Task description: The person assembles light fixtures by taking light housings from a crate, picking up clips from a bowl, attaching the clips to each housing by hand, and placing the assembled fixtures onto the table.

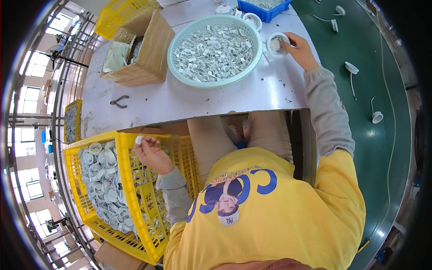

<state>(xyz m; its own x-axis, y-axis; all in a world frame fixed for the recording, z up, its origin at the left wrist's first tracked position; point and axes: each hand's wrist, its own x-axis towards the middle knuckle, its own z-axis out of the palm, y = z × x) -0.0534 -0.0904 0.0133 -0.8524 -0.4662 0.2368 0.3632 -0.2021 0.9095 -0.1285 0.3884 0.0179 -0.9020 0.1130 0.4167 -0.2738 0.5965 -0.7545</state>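
At the table's far right, my right hand (300, 50) reaches over a small white round cup (270, 45), fingers bent together at its rim and inside. Small pale bits (276, 43) lie in that cup; what the fingertips pinch is hidden. My left hand (154, 155) hovers by the rim of a yellow plastic crate (123, 171), fingers loosely curled and apart. A white piece or fingertip cover (139, 139) shows at one of its fingertips; I cannot tell which. Inside the crate are many white round fittings with wires (104, 180).
A pale green basin (175, 72) of small white parts stands mid-table. Left of it are a cardboard box (150, 54) and pliers (119, 102). A blue bin (270, 14) sits at the back. Wired white fittings (377, 117) lie on the green conveyor belt (364, 157) at right.
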